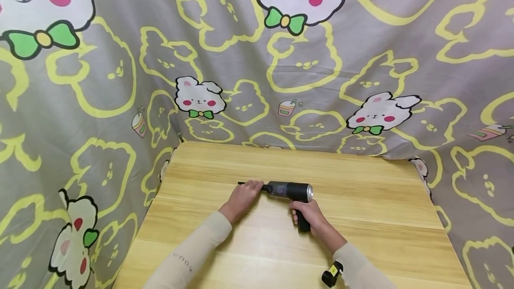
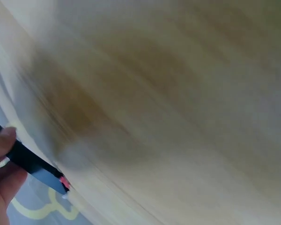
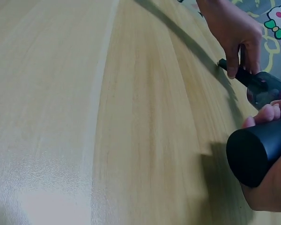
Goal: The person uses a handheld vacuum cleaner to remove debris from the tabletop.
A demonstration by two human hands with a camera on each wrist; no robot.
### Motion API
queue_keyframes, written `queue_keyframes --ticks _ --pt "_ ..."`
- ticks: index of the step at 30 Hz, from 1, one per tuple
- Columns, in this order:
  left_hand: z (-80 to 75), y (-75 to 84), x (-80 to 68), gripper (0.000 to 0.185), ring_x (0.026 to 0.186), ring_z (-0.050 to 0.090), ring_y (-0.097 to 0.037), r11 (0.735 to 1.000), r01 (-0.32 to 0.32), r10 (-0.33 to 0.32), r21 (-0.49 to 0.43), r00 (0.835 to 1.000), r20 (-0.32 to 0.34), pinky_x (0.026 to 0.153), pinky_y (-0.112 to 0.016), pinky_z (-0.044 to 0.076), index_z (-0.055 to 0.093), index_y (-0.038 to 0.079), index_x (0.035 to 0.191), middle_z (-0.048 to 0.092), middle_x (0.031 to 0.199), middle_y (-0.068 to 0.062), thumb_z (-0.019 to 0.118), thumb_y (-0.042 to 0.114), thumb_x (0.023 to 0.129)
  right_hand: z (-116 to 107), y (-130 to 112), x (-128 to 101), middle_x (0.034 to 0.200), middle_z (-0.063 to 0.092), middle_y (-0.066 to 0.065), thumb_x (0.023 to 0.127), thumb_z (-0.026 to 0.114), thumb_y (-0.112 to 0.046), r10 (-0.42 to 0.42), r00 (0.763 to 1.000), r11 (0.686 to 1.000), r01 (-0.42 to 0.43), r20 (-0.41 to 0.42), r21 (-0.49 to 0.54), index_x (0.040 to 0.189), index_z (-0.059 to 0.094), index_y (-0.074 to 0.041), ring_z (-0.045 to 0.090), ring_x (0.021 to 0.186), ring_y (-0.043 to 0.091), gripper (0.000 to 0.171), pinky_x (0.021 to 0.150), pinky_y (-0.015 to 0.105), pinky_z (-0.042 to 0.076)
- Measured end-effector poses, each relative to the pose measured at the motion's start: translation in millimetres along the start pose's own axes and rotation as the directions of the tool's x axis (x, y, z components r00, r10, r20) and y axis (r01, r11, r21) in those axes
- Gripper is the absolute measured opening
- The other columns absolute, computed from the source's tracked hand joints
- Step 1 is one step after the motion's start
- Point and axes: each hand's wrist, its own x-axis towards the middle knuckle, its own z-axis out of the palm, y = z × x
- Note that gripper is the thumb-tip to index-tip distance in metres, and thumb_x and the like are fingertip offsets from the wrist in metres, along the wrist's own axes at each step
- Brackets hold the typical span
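The handheld vacuum (image 1: 290,191) lies on its side near the middle of the wooden table (image 1: 361,240), and everything else is best placed from it. The right hand (image 1: 311,215) is wrapped around its black handle, which points toward the person, while the left hand (image 1: 242,196) pinches the thin black nozzle (image 1: 252,185) that sticks out of its clear front end, fingers curled over the tube. In the left wrist view the nozzle's tip (image 2: 61,182) shows a small red mark just past the fingers (image 2: 4,140). To work the nozzle well, the handle grip should probably stay firm so the body cannot roll, and the left hand should act straight along the tube's line instead of bending it sideways. Under the vacuum the tabletop is pale, grained wood. Behind and to both sides of the vacuum hangs a grey cloth (image 1: 249,79) printed with white rabbits and yellow outlines.
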Motion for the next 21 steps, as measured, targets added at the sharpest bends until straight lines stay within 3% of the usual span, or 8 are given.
queue_keyframes --ticks 7,13,17,21 --pt "3.1 -6.1 1.2 0.034 0.102 0.078 -0.022 0.986 0.042 -0.035 -0.16 0.998 0.047 0.085 -0.03 0.067 0.073 0.008 0.122 0.079 0.114 -0.008 0.071 -0.004 0.09 -5.9 -0.9 -4.8 0.068 0.066 0.009 0.088 0.076 -0.006 -0.05 0.993 0.998 0.053 -0.11 0.02 0.096 0.064 0.006 0.059 0.054 0.014 0.019 0.052 0.028 0.058" --pt "3.3 -8.6 5.8 0.033 0.109 0.075 -0.025 0.965 0.083 -0.05 -0.25 0.99 0.134 0.095 -0.033 0.065 0.072 0.005 0.126 0.077 0.12 -0.01 0.068 -0.002 0.094 -18.2 -0.7 -7.8 0.061 0.066 0.01 0.084 0.085 -0.019 -0.119 0.962 0.985 0.083 -0.246 -0.151 0.086 0.069 0.005 0.061 0.052 0.017 0.029 0.051 0.027 0.056" --pt "5.1 -8.8 8.1 0.031 0.11 0.074 -0.025 0.952 0.105 -0.056 -0.289 0.983 0.174 0.098 -0.034 0.064 0.072 0.004 0.126 0.077 0.121 -0.011 0.065 -0.002 0.096 -25.9 -1.2 -9.3 0.059 0.067 0.009 0.083 0.087 -0.027 -0.167 0.933 0.951 0.068 -0.319 -0.301 0.079 0.07 0.002 0.063 0.053 0.018 0.034 0.052 0.026 0.055" --pt "5.6 -10.5 6.7 0.03 0.11 0.074 -0.025 0.929 0.144 -0.073 -0.34 0.974 0.214 0.097 -0.035 0.064 0.073 0.005 0.126 0.077 0.12 -0.01 0.063 0.0 0.098 -33.1 1.1 -8.8 0.06 0.066 0.006 0.084 0.086 -0.034 -0.26 0.902 0.873 0.067 -0.345 -0.482 0.076 0.069 -0.002 0.061 0.055 0.017 0.037 0.052 0.026 0.051"
